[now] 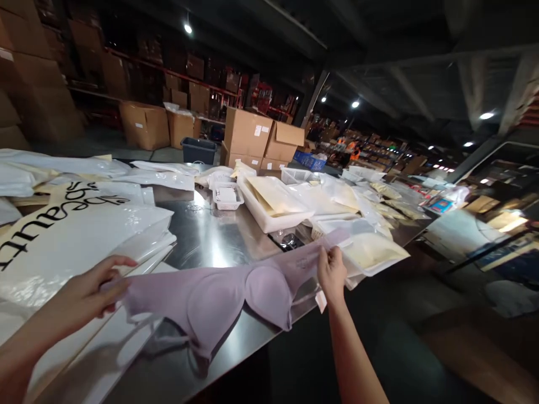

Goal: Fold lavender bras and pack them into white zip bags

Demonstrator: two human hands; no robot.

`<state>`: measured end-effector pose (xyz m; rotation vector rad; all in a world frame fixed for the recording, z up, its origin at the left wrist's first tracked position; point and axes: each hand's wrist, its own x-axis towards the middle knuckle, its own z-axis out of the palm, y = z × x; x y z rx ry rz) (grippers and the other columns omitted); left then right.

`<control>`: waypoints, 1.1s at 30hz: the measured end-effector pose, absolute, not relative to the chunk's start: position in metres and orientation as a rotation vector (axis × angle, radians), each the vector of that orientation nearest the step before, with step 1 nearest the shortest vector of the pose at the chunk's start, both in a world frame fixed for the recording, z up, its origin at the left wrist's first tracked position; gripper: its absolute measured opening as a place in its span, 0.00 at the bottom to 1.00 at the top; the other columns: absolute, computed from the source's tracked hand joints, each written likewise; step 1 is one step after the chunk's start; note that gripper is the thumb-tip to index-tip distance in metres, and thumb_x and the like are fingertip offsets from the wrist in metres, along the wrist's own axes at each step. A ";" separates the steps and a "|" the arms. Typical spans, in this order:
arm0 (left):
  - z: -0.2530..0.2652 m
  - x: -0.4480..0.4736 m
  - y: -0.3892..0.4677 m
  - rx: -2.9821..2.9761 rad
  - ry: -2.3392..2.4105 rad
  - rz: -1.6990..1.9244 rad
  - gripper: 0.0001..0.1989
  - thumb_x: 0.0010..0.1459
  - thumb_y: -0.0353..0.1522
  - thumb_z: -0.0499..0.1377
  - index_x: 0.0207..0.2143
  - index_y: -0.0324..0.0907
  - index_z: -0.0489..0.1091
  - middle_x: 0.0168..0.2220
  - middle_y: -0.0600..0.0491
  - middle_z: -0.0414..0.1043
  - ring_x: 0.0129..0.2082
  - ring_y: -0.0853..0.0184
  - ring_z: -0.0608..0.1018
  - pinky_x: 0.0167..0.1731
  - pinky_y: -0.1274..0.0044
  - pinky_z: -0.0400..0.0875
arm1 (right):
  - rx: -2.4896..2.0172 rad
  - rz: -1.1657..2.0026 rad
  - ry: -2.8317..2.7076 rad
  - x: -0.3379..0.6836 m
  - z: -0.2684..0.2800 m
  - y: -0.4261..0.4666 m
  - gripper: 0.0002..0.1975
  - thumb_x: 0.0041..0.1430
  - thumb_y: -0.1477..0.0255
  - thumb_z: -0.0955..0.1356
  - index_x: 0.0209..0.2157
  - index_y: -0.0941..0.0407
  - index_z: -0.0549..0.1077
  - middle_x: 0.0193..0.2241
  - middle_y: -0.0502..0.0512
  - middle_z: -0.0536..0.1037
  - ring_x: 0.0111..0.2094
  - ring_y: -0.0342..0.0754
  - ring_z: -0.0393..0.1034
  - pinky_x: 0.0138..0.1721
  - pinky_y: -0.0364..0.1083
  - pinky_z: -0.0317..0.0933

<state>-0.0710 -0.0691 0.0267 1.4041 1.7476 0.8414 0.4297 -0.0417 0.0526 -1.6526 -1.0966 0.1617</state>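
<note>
A lilac bra [214,303] is stretched out between my two hands above the near part of a metal table [197,230], its padded cups hanging toward me. At the left, my left hand [103,286] is closed on one end of the band. My right hand [332,269] pinches the other end between thumb and fingers. A small pale tag [320,301] dangles beside my right wrist, and the thin straps hang loose below the band. Under and beside my left hand lies a stack of white plastic bags [105,235] with black lettering.
On the table's far side are a small white basket [227,195], a white tray [269,221] and several clear packets [370,252]. Cardboard boxes [248,134], a dark bin [199,150] and a blue crate [309,160] stand beyond. The table edge drops off at the right.
</note>
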 end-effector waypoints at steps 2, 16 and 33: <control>0.058 -0.037 -0.075 1.320 1.502 0.920 0.27 0.46 0.50 0.61 0.46 0.49 0.62 0.18 0.65 0.62 0.18 0.68 0.68 0.20 0.78 0.64 | -1.619 0.235 -1.231 0.383 0.041 -0.052 0.15 0.58 0.56 0.64 0.35 0.52 0.71 0.34 0.57 0.76 0.38 0.55 0.69 0.45 0.53 0.61; 0.063 0.127 -0.028 1.633 1.024 0.645 0.19 0.62 0.43 0.55 0.53 0.46 0.62 0.33 0.55 0.73 0.30 0.65 0.80 0.34 0.74 0.75 | -1.362 1.112 -1.234 0.261 -0.048 -0.197 0.15 0.60 0.65 0.69 0.49 0.49 0.76 0.50 0.56 0.78 0.52 0.55 0.72 0.55 0.54 0.64; -0.029 0.108 -0.065 2.037 1.232 0.599 0.22 0.68 0.38 0.43 0.54 0.39 0.68 0.58 0.39 0.70 0.62 0.52 0.68 0.60 0.57 0.63 | -0.994 1.354 -0.202 0.234 -0.068 -0.061 0.17 0.50 0.58 0.74 0.35 0.54 0.73 0.35 0.50 0.81 0.43 0.48 0.76 0.51 0.47 0.69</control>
